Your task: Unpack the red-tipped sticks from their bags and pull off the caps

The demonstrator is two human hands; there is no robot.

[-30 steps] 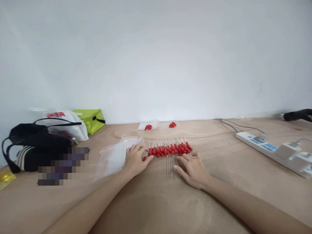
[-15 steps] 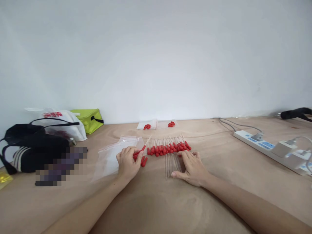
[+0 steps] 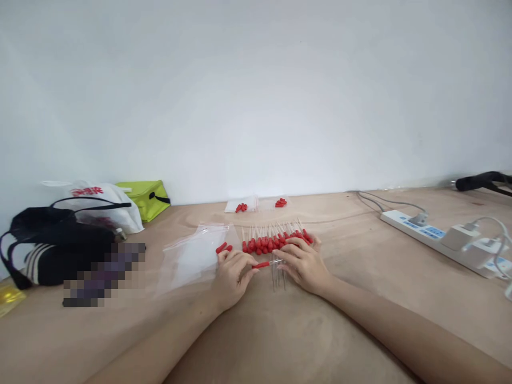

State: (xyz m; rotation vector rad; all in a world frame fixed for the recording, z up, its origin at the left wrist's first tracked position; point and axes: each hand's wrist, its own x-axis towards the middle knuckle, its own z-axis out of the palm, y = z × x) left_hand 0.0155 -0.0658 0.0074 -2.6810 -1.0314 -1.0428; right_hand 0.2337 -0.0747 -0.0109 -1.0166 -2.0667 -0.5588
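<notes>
My left hand (image 3: 236, 278) pinches a red rubber dropper bulb (image 3: 261, 265) between thumb and fingertips. My right hand (image 3: 303, 265) is closed on a thin clear glass tube (image 3: 276, 262), which points left and meets the bulb's end. How far the tube sits inside the bulb cannot be made out. More bare glass tubes (image 3: 274, 280) lie on the table under my right fingers. Just beyond both hands is a row of droppers (image 3: 266, 244), red bulbs toward me and pale tips away. A few loose red bulbs (image 3: 221, 248) lie by my left knuckles.
Clear zip bags (image 3: 192, 258) lie flat at left. Two small bags with red bulbs (image 3: 241, 207) rest near the wall. Farther left are a black bag (image 3: 60, 240), a white plastic bag (image 3: 128, 213) and a green box bag (image 3: 144, 200). A power strip (image 3: 412, 229) with plugs stands right.
My left hand has moved right with a red bulb, away from the loose bulbs. My right hand has taken up a glass tube and brought it to the bulb.
</notes>
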